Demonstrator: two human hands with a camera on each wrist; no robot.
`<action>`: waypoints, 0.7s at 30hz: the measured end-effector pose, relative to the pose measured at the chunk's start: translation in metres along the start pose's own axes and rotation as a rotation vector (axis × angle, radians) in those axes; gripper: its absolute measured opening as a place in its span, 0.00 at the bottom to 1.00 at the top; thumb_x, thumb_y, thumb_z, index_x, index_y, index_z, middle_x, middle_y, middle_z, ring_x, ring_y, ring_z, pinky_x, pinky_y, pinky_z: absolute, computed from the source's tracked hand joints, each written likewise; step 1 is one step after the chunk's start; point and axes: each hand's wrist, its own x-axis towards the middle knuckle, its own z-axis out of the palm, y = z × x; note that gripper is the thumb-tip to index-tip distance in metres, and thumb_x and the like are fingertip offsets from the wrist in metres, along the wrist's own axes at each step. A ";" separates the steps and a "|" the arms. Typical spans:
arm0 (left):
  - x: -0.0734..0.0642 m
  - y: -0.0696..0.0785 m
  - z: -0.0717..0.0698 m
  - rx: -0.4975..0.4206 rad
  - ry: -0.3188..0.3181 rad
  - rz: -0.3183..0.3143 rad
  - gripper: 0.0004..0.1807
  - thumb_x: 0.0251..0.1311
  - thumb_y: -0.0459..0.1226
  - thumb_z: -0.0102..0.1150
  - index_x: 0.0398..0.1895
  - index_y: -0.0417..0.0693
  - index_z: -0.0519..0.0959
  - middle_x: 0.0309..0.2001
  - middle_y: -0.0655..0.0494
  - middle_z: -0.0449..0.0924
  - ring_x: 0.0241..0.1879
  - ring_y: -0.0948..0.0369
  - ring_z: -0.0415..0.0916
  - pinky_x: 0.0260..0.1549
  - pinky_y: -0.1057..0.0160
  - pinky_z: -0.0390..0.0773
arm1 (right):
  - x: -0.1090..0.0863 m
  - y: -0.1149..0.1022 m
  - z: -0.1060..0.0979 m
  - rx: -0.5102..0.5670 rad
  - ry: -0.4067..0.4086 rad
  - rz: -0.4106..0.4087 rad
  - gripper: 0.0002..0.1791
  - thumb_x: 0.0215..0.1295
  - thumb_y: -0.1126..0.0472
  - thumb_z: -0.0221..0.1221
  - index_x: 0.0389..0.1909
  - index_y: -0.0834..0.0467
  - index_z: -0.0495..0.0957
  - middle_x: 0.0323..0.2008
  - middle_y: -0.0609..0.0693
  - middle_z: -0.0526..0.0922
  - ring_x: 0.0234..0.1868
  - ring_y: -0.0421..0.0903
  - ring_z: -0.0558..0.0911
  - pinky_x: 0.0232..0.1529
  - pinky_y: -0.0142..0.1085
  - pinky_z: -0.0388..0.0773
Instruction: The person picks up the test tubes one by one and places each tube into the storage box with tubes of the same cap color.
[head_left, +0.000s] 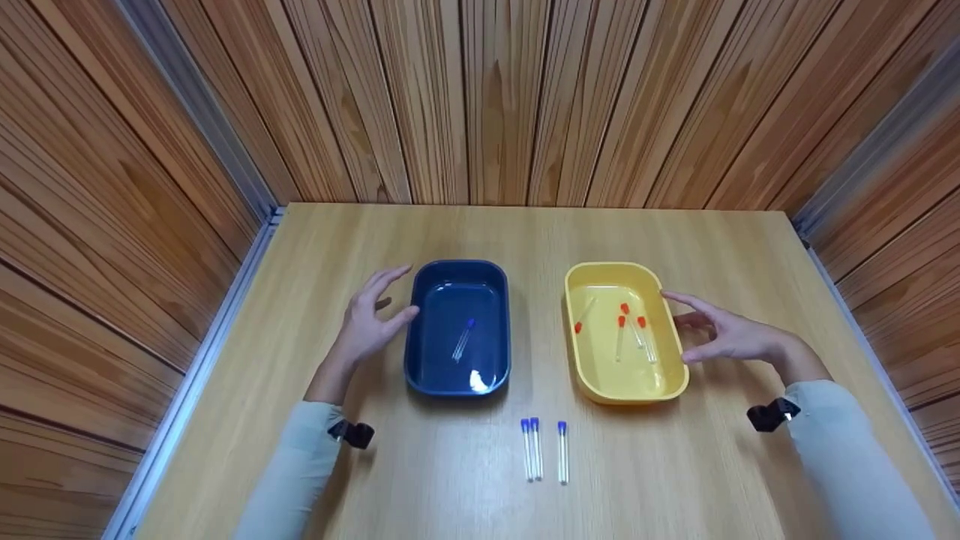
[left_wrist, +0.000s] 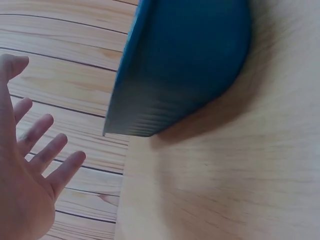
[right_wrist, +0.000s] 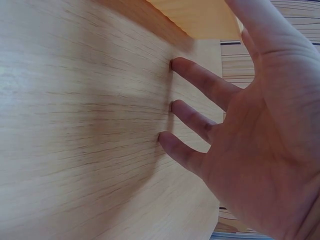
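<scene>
My left hand [head_left: 364,324] is beside the left wall of a blue plastic tray [head_left: 436,315], fingers spread and thumb tip right at the rim. The left wrist view shows that hand's fingers [left_wrist: 50,150] loosely extended, holding nothing. A clear tube with a blue cap [head_left: 463,341] lies in this tray. At the right side of a yellow tray [head_left: 600,375] is my right hand [head_left: 739,337], index finger and thumb at its rim. In the right wrist view its other fingertips [right_wrist: 177,107] rest on the table. Several clear tubes with orange-red caps [head_left: 620,337] lie inside the yellow tray.
Three more blue-capped tubes lie on the wooden table [head_left: 450,480] in front of the trays: two close together [head_left: 531,450] and one slightly apart [head_left: 563,454]. Wood-patterned walls [head_left: 495,105] with metal edge strips [head_left: 202,330] enclose the table at the back and sides.
</scene>
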 end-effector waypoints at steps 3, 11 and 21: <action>-0.001 -0.006 0.000 -0.025 -0.026 -0.025 0.38 0.77 0.42 0.71 0.87 0.51 0.69 0.85 0.43 0.70 0.87 0.38 0.64 0.79 0.26 0.72 | 0.000 0.000 0.000 -0.002 -0.003 0.011 0.64 0.71 0.56 0.75 0.94 0.45 0.40 0.88 0.74 0.56 0.87 0.81 0.56 0.78 0.85 0.59; -0.004 -0.017 -0.001 -0.167 -0.084 -0.106 0.38 0.83 0.37 0.62 0.91 0.47 0.61 0.91 0.43 0.61 0.92 0.38 0.54 0.86 0.24 0.56 | 0.001 0.001 -0.001 -0.006 -0.008 0.014 0.63 0.72 0.54 0.75 0.94 0.44 0.40 0.88 0.74 0.56 0.88 0.81 0.56 0.78 0.86 0.58; -0.008 -0.029 0.005 -0.188 -0.166 -0.201 0.39 0.85 0.40 0.59 0.93 0.52 0.57 0.93 0.46 0.53 0.93 0.38 0.47 0.89 0.29 0.54 | 0.000 0.000 0.000 -0.009 -0.001 0.006 0.64 0.71 0.54 0.75 0.94 0.44 0.39 0.88 0.74 0.57 0.87 0.81 0.57 0.78 0.86 0.58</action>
